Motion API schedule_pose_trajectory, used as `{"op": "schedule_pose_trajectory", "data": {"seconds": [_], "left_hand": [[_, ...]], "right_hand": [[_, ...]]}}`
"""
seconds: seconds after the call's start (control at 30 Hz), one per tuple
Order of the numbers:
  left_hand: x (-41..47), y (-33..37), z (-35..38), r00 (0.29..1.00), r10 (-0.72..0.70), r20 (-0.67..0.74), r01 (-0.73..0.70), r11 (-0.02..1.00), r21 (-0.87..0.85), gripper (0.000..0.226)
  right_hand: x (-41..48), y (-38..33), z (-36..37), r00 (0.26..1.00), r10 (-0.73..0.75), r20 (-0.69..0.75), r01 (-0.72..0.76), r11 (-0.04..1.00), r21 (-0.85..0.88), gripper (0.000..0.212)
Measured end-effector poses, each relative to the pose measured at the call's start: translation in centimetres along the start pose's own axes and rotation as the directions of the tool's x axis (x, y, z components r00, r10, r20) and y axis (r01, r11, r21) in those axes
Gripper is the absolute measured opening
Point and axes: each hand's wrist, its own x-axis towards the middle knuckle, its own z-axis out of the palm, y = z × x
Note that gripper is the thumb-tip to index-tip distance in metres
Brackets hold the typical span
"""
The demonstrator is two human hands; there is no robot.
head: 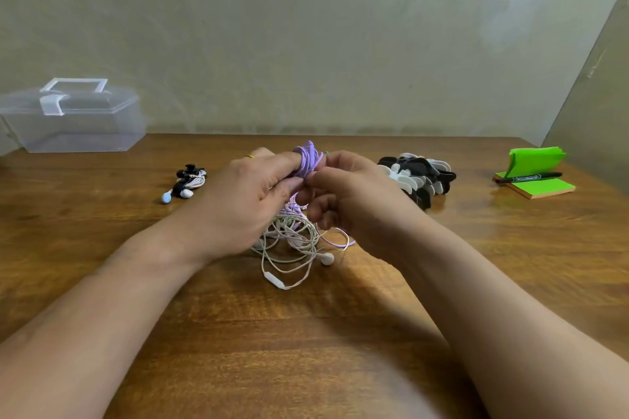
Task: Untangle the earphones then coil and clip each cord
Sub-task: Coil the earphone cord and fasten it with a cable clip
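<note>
A purple earphone cord is wound in several loops round the fingers of my left hand, which holds the coil above the table. My right hand pinches the purple cord just right of the coil. Below both hands lies a tangle of white earphones with an earbud and an inline remote, and a loose purple loop runs through it. A coiled white earphone set held by a black clip lies at the left.
A pile of black and white cord clips sits to the right. Green sticky notes with a black marker lie at far right. A clear plastic box stands back left on the wooden table.
</note>
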Motion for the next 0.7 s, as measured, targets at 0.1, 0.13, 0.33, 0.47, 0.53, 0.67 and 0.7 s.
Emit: {"op": "schedule_pose_trajectory", "data": {"seconds": [0.1,0.13,0.33,0.47,0.53,0.67,0.7], "left_hand": [[0.1,-0.1,0.0,0.998,0.050,0.026,-0.050,0.998,0.022,0.011],[0.1,-0.1,0.1,0.996,0.077,0.033,-0.079,0.996,0.052,0.012],[0.2,0.2,0.6,0.984,-0.173,0.049,0.179,0.955,-0.237,0.016],[0.6,0.3,0.8,0.949,-0.310,0.058,0.271,0.705,-0.656,0.017],[0.8,0.3,0.9,0.939,-0.340,0.057,0.249,0.556,-0.793,0.016],[0.9,0.4,0.8,0.929,-0.365,0.067,0.245,0.468,-0.849,0.022],[0.9,0.4,0.7,0.929,-0.364,0.064,0.247,0.483,-0.840,0.022]], "right_hand": [[-0.2,-0.5,-0.1,1.000,-0.005,0.008,0.005,1.000,0.012,0.023],[-0.2,-0.7,-0.2,1.000,-0.019,-0.016,0.019,1.000,-0.014,0.025],[1.4,-0.3,-5.5,0.860,-0.381,-0.340,0.015,0.685,-0.729,0.028],[2.9,1.4,-9.5,0.883,-0.333,-0.332,-0.223,0.326,-0.919,0.036],[3.3,1.8,-9.8,0.904,-0.287,-0.316,-0.260,0.219,-0.941,0.038],[3.8,1.7,-9.4,0.906,-0.296,-0.302,-0.291,0.081,-0.953,0.035],[3.8,1.7,-9.4,0.904,-0.303,-0.303,-0.291,0.087,-0.953,0.032]]}}
